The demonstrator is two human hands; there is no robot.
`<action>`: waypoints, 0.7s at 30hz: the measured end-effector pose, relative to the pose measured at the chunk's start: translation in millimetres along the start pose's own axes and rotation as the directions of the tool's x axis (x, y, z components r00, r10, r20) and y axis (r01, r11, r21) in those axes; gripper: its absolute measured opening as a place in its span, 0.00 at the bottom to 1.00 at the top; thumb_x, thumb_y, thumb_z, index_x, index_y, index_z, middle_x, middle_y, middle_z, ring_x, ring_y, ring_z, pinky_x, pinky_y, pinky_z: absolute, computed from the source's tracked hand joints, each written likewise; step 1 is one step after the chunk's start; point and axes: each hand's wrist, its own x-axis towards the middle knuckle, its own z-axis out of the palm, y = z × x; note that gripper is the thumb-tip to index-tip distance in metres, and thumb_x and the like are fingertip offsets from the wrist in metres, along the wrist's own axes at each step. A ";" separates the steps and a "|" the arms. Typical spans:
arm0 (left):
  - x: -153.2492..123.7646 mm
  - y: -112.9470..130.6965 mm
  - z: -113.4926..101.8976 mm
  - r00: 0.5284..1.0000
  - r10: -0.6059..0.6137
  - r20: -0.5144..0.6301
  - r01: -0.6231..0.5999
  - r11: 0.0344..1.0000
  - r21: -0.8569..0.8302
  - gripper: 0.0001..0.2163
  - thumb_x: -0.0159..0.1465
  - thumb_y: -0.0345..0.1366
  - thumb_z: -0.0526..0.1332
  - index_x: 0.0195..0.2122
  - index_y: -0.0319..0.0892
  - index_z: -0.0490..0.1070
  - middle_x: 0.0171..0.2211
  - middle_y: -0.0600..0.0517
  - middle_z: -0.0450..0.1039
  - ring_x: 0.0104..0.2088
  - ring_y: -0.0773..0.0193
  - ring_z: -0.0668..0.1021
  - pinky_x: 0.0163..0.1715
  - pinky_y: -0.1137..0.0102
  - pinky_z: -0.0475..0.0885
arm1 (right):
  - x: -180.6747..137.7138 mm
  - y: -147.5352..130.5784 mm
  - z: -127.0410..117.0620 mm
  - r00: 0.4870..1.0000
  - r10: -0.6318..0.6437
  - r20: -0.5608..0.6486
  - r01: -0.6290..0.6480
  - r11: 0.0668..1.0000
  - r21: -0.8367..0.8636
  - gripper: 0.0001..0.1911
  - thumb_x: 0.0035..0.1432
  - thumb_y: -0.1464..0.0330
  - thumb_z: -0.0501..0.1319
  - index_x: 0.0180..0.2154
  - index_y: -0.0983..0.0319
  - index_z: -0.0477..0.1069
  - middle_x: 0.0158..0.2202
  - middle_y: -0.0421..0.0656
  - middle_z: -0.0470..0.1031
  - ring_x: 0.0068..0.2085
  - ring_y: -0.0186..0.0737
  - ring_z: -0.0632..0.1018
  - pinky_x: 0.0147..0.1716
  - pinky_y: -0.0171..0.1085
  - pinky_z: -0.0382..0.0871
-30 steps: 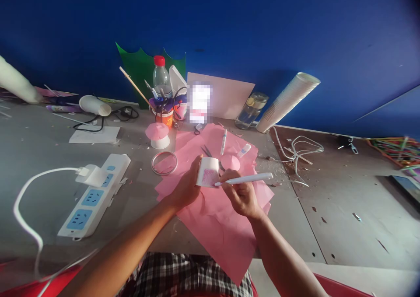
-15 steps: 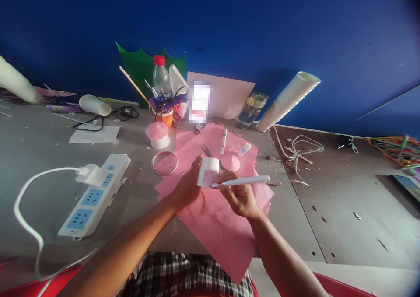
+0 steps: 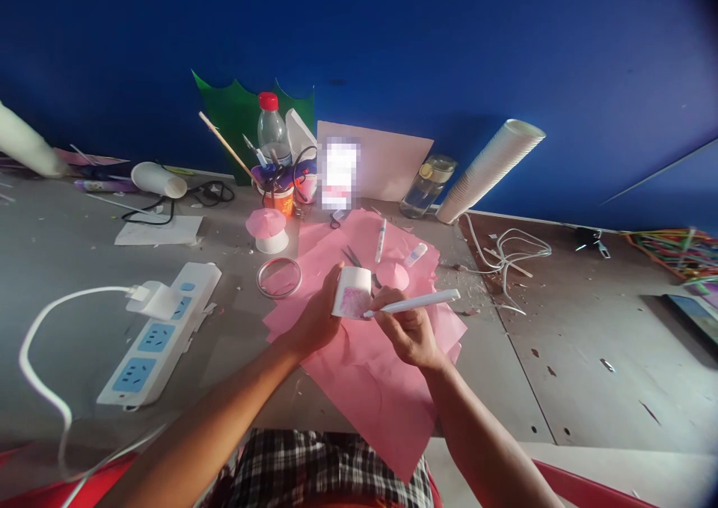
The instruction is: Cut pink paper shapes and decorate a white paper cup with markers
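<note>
My left hand [image 3: 321, 315] grips a white paper cup [image 3: 353, 282] from its left side, above the pink paper. Pink-purple scribbles cover part of the cup's near face. Between the fingers of my right hand [image 3: 411, 332] is a white marker pen [image 3: 422, 301], its tip at the lower right edge of the coloured patch. Pink paper sheets [image 3: 393, 418] lie beneath both hands. Just beyond the cup are a pink paper cone [image 3: 393, 274], scissors [image 3: 351, 256] partly covered, a pen cap [image 3: 416, 254] and another white marker [image 3: 381, 240].
Left of the paper lie a tape roll [image 3: 279, 296], a pink-topped cup [image 3: 268, 233] and a power strip [image 3: 160, 336] with a charger. At the back stand a bottle [image 3: 272, 130], a blurred lit screen [image 3: 339, 171], a glass bottle [image 3: 427, 186] and stacked cups [image 3: 491, 171]. White cable [image 3: 519, 248] lies right.
The marker tip has shifted slightly right along the cup, and more of the pink scribbled patch shows. The cup is tilted a little differently. The whole view has shifted slightly.
</note>
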 end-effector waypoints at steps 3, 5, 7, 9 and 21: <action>0.0 2.7 -0.9 1.000 -0.003 -0.002 0.003 1.000 -0.001 0.22 0.63 0.31 0.50 0.59 0.42 0.50 0.46 0.44 0.71 0.37 0.62 0.75 0.35 0.67 0.70 | 0.8 -1.9 3.3 1.000 0.003 -0.010 -0.002 1.000 0.030 0.06 0.62 0.69 0.55 0.34 0.59 0.69 0.29 0.42 0.71 0.31 0.38 0.72 0.30 0.39 0.67; 0.1 3.6 -1.1 1.000 -0.010 -0.005 0.010 1.000 0.005 0.21 0.63 0.32 0.50 0.58 0.41 0.52 0.45 0.44 0.71 0.35 0.62 0.74 0.33 0.67 0.70 | 1.0 -3.3 3.6 0.999 0.017 -0.033 -0.016 0.999 0.046 0.06 0.62 0.69 0.55 0.34 0.59 0.70 0.29 0.42 0.70 0.32 0.37 0.72 0.30 0.38 0.67; 0.3 3.7 -0.8 1.000 -0.004 0.001 0.004 1.000 0.006 0.22 0.63 0.31 0.50 0.59 0.41 0.50 0.44 0.44 0.71 0.35 0.62 0.74 0.33 0.68 0.69 | 0.7 -4.4 3.9 0.997 0.037 -0.071 -0.033 0.998 0.053 0.07 0.62 0.68 0.54 0.35 0.59 0.70 0.28 0.41 0.69 0.32 0.38 0.72 0.30 0.38 0.68; 0.5 3.6 -0.4 1.000 0.007 0.007 -0.007 1.000 0.011 0.24 0.63 0.31 0.49 0.60 0.41 0.48 0.42 0.45 0.72 0.34 0.63 0.74 0.32 0.68 0.69 | 0.0 -4.8 5.4 0.996 0.030 -0.088 -0.026 0.999 0.048 0.06 0.62 0.68 0.54 0.35 0.59 0.70 0.28 0.42 0.69 0.32 0.38 0.73 0.30 0.39 0.69; 1.6 5.6 -0.8 1.000 -0.015 -0.002 0.015 0.999 0.033 0.28 0.61 0.28 0.49 0.63 0.40 0.43 0.41 0.45 0.73 0.33 0.62 0.74 0.32 0.67 0.69 | 2.5 -2.3 -0.8 0.996 0.055 -0.064 -0.056 0.998 -0.006 0.08 0.61 0.68 0.55 0.30 0.60 0.68 0.25 0.41 0.69 0.27 0.35 0.69 0.25 0.36 0.64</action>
